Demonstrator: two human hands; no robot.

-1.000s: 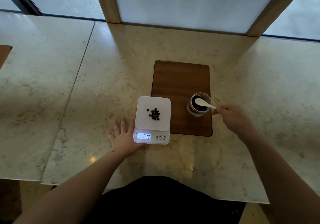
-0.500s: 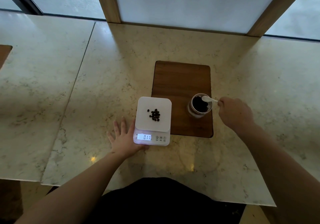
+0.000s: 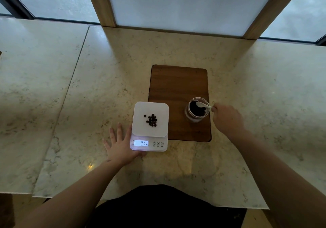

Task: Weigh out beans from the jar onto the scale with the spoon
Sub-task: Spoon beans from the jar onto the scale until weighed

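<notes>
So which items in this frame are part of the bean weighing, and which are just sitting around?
In use:
- white digital kitchen scale, display lit
- small pile of dark coffee beans on its platform
- clear glass jar of beans
- white plastic spoon, bowl inside the jar
- right hand holding the spoon
- left hand flat beside the scale

Just there:
- brown wooden board under the jar
- pale marble counter

scale (image 3: 150, 121) on the bench (image 3: 88, 86), beans (image 3: 151, 120) on its platform; board (image 3: 178, 86) just right of it and reaching further back, carrying the jar (image 3: 196, 110) at its near right, spoon (image 3: 202, 105) in the jar mouth.
</notes>
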